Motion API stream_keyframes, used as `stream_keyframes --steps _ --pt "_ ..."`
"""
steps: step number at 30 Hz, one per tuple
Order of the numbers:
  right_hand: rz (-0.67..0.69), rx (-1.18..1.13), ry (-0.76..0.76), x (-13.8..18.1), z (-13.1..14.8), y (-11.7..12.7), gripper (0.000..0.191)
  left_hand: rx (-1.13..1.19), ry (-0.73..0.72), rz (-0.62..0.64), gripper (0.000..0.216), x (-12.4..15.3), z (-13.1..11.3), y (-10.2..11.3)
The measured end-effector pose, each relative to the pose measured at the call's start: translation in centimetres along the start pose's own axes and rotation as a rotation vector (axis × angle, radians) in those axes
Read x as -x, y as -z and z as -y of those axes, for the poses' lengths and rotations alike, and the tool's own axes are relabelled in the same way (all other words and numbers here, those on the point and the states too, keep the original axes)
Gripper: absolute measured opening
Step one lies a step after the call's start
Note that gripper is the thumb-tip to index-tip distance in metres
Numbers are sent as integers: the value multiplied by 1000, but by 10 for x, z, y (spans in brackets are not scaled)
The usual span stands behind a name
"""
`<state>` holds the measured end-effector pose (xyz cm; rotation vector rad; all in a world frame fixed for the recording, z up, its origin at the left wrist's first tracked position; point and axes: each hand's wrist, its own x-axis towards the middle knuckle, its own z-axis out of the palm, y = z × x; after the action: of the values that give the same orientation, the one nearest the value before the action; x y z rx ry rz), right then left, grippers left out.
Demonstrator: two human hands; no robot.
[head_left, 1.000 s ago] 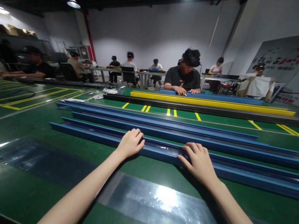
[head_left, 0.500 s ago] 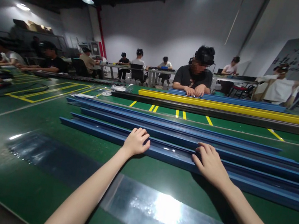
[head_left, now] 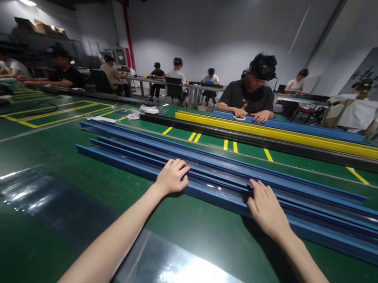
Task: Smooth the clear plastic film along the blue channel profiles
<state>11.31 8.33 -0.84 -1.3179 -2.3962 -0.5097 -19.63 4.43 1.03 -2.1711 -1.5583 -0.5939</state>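
Note:
Across the green table lie three long blue channel profiles, side by side. My left hand (head_left: 171,177) lies over the nearest blue channel (head_left: 133,168), its bent fingers reaching to the far wall and its thumb at the near wall. Farther right, my right hand (head_left: 267,206) grips across the same channel, fingers over the far side and thumb toward the near side. The middle blue channel (head_left: 129,149) rests close against the far side of the nearest one. Behind it runs the third blue channel (head_left: 120,133). My fingertips are partly hidden inside the channels.
A clear plastic sleeve (head_left: 159,265) lies in front, under my forearms. Beyond the channels are a black bar (head_left: 248,137), a yellow profile (head_left: 285,136) and more blue profiles (head_left: 322,132). Opposite, a co-worker (head_left: 248,96) has both hands by a white ring (head_left: 239,117).
The gap between the nearest and middle blue channels has narrowed. My hands stay in nearly the same place, fingers reaching slightly farther over. The view has shifted a little.

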Motion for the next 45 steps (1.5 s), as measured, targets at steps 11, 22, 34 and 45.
stream_keyframes --steps 11,22,34,45 --pt "45 23 46 -11 2 5 42 22 22 32 33 -10 8 -7" --pt "91 45 3 -27 4 5 38 -7 35 66 34 -21 16 -15" --pt "129 41 -69 -42 3 -2 36 -89 140 153 26 -35 20 -21" --pt "146 -5 -120 -37 6 11 38 -93 205 260 29 -43 9 -14"
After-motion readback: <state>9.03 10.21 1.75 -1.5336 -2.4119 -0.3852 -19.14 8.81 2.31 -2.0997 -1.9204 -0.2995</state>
